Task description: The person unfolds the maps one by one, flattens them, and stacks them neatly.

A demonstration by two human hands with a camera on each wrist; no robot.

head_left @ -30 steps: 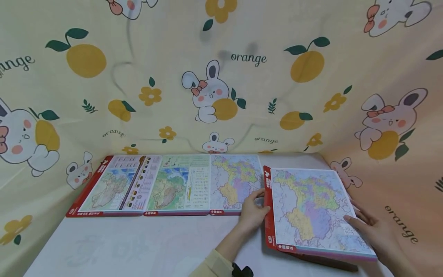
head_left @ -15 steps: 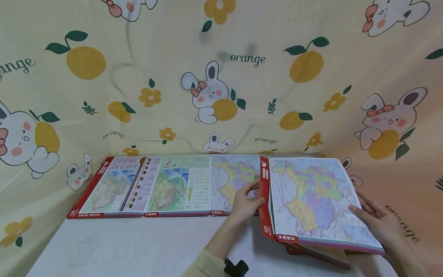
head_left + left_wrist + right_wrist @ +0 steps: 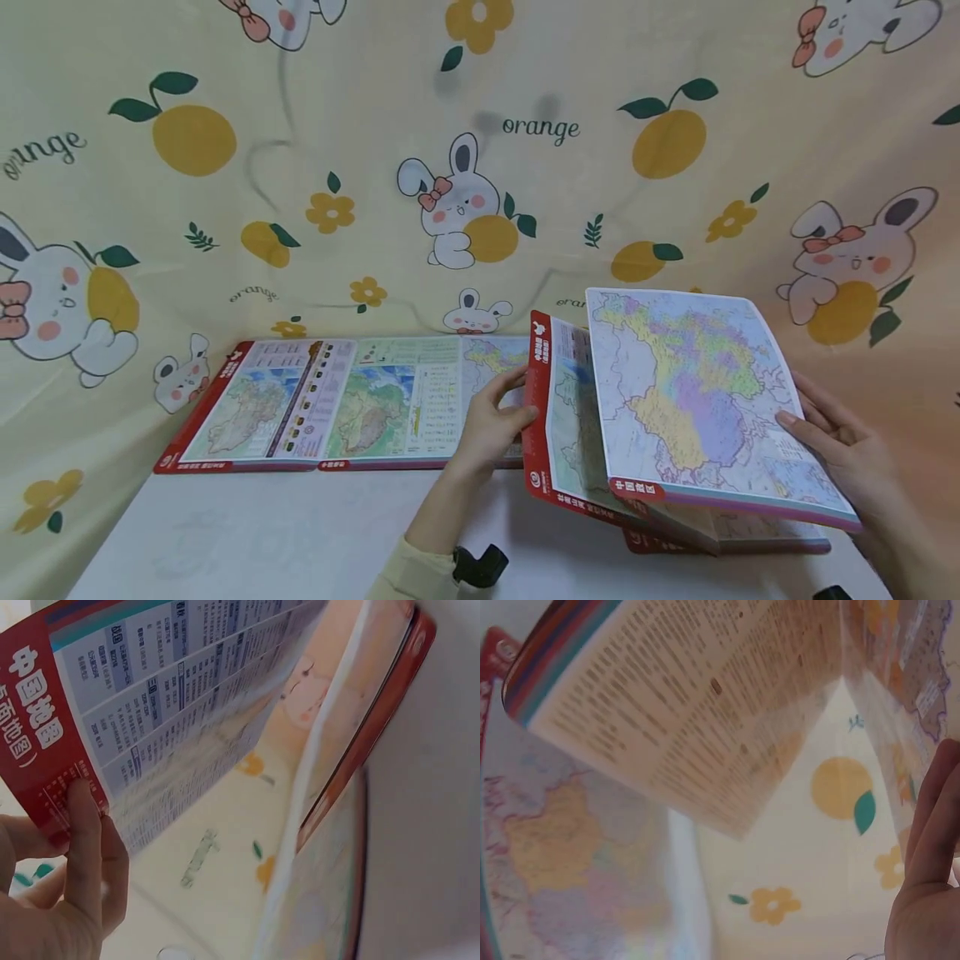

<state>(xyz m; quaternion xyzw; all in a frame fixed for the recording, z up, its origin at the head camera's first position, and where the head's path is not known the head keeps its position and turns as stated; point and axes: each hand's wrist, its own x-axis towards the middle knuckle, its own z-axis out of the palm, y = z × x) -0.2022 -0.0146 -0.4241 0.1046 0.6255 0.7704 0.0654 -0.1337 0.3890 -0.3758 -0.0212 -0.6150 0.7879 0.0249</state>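
A glossy folding map point(image 3: 675, 392) with a red left border is raised off the table at the right, its front panel spread away from a greener panel point(image 3: 573, 400) behind. My left hand point(image 3: 487, 429) pinches the red border of that rear panel between thumb and fingers. At the right edge of the front panel, my right hand point(image 3: 840, 442) grips with thumb in front and fingers behind. In the left wrist view my left hand point(image 3: 64, 892) holds a red corner point(image 3: 45, 735) with white lettering. My right hand point(image 3: 930, 862) shows at the right wrist view's edge, beside a map sheet point(image 3: 900, 682).
Map panels point(image 3: 375, 400) lie flat in a row along the back of the white table point(image 3: 300, 533); the raised map covers part of the rightmost. Beneath the raised map lies another red-edged map point(image 3: 772, 532). A patterned orange-and-rabbit cloth point(image 3: 360, 108) hangs behind.
The map in my hands has risen and tilted up. My left hand moved left with the red border, so the panels now stand apart and an inner green panel shows.
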